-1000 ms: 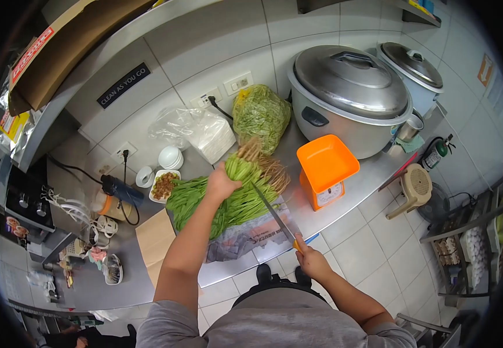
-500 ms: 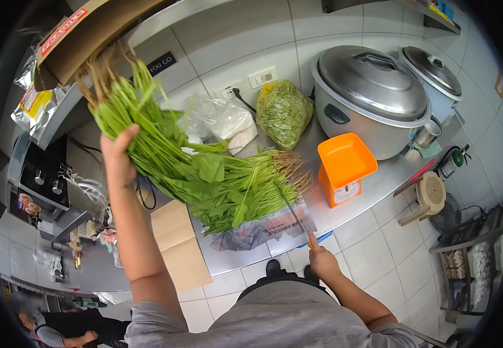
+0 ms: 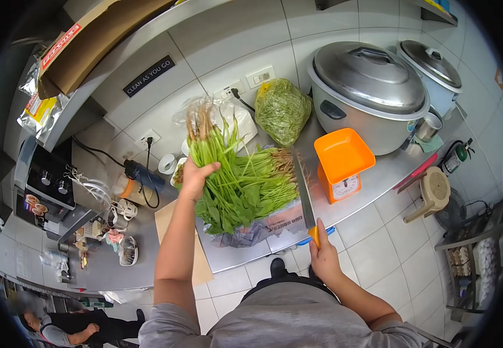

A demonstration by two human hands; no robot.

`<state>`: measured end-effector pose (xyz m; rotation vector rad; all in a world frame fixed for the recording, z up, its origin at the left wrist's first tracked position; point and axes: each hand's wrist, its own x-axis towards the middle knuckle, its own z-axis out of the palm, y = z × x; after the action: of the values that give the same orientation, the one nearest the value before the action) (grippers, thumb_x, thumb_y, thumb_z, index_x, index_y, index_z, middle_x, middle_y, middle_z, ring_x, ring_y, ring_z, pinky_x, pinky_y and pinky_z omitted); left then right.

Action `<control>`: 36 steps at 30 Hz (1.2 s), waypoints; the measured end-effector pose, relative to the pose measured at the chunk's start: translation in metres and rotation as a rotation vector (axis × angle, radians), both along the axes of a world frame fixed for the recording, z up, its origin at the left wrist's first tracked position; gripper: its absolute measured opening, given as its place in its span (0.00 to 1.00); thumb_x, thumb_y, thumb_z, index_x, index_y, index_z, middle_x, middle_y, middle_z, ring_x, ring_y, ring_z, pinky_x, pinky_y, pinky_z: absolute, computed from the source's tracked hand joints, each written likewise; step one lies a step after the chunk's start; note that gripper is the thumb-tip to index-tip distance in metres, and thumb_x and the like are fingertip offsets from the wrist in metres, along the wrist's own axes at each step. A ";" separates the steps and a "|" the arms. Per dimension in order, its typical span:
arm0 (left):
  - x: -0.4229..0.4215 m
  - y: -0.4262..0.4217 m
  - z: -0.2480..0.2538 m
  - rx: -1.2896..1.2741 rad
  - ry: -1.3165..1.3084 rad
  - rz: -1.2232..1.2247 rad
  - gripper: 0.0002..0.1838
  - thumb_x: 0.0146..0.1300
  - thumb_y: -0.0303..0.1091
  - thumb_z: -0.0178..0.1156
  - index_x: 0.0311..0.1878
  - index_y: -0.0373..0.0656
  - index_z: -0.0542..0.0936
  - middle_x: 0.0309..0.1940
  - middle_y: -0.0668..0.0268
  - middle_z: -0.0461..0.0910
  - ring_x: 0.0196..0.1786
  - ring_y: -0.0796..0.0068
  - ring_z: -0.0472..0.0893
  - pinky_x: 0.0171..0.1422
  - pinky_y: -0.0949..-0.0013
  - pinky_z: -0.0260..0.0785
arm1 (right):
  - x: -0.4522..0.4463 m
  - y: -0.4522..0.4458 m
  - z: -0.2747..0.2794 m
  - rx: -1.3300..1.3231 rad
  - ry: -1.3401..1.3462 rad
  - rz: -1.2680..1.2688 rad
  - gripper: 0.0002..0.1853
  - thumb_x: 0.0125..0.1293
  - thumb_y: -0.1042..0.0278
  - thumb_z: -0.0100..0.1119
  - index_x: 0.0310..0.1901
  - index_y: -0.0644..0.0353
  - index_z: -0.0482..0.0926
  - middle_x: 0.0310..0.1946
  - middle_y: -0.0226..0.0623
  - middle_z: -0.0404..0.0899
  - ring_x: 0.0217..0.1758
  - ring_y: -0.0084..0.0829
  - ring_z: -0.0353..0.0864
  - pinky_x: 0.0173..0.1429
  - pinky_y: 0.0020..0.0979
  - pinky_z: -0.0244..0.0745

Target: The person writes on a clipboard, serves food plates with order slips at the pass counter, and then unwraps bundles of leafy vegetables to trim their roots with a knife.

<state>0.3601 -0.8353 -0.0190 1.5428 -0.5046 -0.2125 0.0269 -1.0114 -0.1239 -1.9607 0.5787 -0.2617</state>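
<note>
My left hand [image 3: 198, 176] is closed round the stems of a bunch of leafy greens [image 3: 210, 152], roots pointing up and leaves hanging down. Below and right of it, more greens [image 3: 263, 188] lie on a printed plastic bag [image 3: 277, 225] on the steel counter, their roots toward the right. In my right hand [image 3: 324, 252] is the orange handle of a long knife [image 3: 306, 200]. The blade points away from me, just right of the roots. An orange scale [image 3: 343, 165] stands to the right of the knife.
Behind stand a large rice cooker [image 3: 370, 95], a smaller cooker [image 3: 431, 69] and bagged greens [image 3: 283, 111]. Cardboard [image 3: 167, 223] lies at the counter's front left. A shelf [image 3: 98, 75] with a box overhangs the left side. Another person [image 3: 77, 327] is at the lower left.
The held bunch first swung up and left off the pile, and is now back nearer the pile with its roots up. The knife has moved right, its blade more upright.
</note>
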 end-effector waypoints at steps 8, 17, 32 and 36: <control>-0.008 -0.005 0.011 0.018 0.000 -0.003 0.29 0.49 0.19 0.66 0.57 0.37 0.70 0.45 0.66 0.79 0.46 0.73 0.79 0.53 0.70 0.70 | 0.058 0.005 -0.067 -0.223 0.034 0.281 0.35 0.67 0.69 0.52 0.73 0.52 0.51 0.33 0.59 0.80 0.34 0.59 0.79 0.41 0.53 0.73; -0.102 0.115 0.155 -0.403 -0.329 0.155 0.44 0.39 0.45 0.65 0.62 0.32 0.68 0.51 0.47 0.75 0.51 0.53 0.78 0.58 0.52 0.73 | 0.062 0.005 -0.082 -0.291 0.160 0.287 0.34 0.66 0.69 0.50 0.73 0.51 0.52 0.32 0.59 0.80 0.35 0.57 0.80 0.40 0.53 0.73; -0.131 0.029 0.007 0.820 -0.210 -0.339 0.40 0.36 0.38 0.74 0.56 0.33 0.72 0.43 0.50 0.80 0.46 0.60 0.81 0.56 0.64 0.71 | 0.003 -0.043 -0.034 -0.121 0.044 0.247 0.35 0.66 0.69 0.54 0.73 0.45 0.53 0.39 0.58 0.80 0.40 0.57 0.81 0.44 0.48 0.75; -0.139 0.013 -0.057 0.997 -0.196 -0.504 0.48 0.36 0.41 0.73 0.63 0.28 0.67 0.45 0.40 0.79 0.49 0.47 0.80 0.56 0.60 0.72 | -0.040 -0.072 -0.063 -0.335 0.069 0.312 0.35 0.64 0.70 0.56 0.73 0.41 0.56 0.38 0.55 0.81 0.38 0.55 0.81 0.42 0.48 0.76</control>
<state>0.2208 -0.8222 -0.0756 2.3882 -1.0381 -0.7947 -0.0132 -1.0838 -0.1871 -2.3568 0.2755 -0.0985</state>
